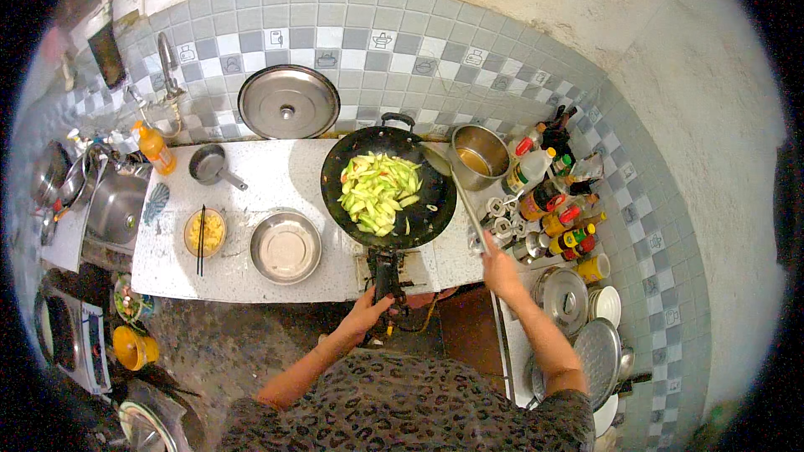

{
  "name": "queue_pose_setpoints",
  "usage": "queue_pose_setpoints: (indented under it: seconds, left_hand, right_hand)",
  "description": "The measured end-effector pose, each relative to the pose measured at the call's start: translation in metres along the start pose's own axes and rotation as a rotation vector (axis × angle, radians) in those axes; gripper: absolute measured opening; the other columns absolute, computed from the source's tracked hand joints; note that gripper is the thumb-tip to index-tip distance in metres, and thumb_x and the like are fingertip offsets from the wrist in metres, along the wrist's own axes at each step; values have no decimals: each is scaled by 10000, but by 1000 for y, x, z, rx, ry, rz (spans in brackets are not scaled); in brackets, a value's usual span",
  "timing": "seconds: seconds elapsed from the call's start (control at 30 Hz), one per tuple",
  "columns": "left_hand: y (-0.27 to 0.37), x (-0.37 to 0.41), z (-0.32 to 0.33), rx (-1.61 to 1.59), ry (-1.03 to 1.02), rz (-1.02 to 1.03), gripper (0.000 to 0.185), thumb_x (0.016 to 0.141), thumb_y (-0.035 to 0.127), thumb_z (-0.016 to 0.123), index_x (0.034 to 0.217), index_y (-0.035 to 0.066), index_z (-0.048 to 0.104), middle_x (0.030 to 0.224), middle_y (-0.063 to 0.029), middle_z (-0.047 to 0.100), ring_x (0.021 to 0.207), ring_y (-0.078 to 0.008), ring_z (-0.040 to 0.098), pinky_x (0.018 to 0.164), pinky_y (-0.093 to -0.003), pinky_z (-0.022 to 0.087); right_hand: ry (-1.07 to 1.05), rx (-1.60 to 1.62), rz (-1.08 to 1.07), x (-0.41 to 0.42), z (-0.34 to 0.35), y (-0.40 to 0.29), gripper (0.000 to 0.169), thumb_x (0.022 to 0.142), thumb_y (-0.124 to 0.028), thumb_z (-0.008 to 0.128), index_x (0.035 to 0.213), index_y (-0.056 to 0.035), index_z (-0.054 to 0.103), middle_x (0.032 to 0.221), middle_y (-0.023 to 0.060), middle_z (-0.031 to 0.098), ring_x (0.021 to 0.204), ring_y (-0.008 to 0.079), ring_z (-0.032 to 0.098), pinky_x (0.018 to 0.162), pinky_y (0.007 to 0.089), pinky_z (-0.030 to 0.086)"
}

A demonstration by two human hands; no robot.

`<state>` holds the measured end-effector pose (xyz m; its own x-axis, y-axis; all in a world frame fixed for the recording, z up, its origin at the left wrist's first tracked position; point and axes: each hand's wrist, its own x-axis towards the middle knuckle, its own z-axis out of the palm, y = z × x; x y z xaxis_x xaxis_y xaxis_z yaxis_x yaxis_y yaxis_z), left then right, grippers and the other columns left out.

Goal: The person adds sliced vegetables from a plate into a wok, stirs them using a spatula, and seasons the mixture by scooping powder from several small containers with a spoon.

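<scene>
Sliced green vegetables (379, 191) lie heaped in a black wok (433, 226) on the counter. My left hand (367, 314) is at the wok's long handle (384, 270), its fingers against the near end. With my right hand (500, 270) I grip the shaft of a long metal cooking utensil (468, 201). Its broad head is over the wok's right rim, beside a steel pot (480, 157) that holds some yellowish liquid. Left of the wok stand an empty metal bowl (286, 247) and a bowl of yellow food (205, 233) with dark chopsticks (201, 240) across it.
Bottles (543, 198) and spice jars (502, 226) crowd the right side. A small saucepan (208, 164) and an orange pump bottle (155, 147) stand at the left, near the sink (119, 207). A round lid (289, 102) leans on the tiled wall. Lids (561, 301) and plates (605, 306) sit at the lower right.
</scene>
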<state>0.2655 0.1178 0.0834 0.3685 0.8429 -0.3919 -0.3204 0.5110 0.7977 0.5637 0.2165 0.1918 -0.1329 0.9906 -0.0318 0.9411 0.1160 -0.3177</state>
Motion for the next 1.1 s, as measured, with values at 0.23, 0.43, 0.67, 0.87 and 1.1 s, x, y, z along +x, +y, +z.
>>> queue_pose_setpoints:
  seconds: [0.23,0.43,0.67,0.87,1.1]
  left_hand:
    - [2,-1,0,-49,-25,-34,402,970,221,546,1324,63,441,1191,-43,578,947,-144,586,871,-324,455]
    - [-3,0,-4,-73,-15,-27,442,971,224,546,1352,42,415,1206,-49,576,956,-150,592,877,-316,457]
    - [4,-2,1,-60,32,-93,467,971,241,544,1359,30,392,1211,-46,576,974,-151,596,887,-334,449]
    - [10,-2,5,35,-24,-25,453,964,272,559,1324,33,421,1187,-33,585,947,-139,589,832,-339,465]
    - [-1,-4,-2,13,1,9,401,972,265,541,1311,64,466,1184,-52,598,976,-157,595,904,-339,443]
  right_hand:
    - [-639,1477,422,12,39,-39,442,951,-186,528,1363,-83,404,670,-11,446,478,64,389,410,232,347]
    - [-498,967,166,-28,-25,-67,535,965,-181,494,1473,-135,333,608,-20,465,458,77,410,405,232,357]
    - [-308,154,-297,-63,-50,-77,565,885,-91,537,1428,-88,383,797,286,628,742,438,639,714,484,504]
    - [-153,-66,-245,-34,-4,-48,573,845,-33,549,1397,-19,395,772,273,619,710,445,608,656,493,490]
    - [-182,-219,-338,-45,2,-57,613,823,-14,543,1412,-43,377,774,256,609,681,408,621,615,478,516]
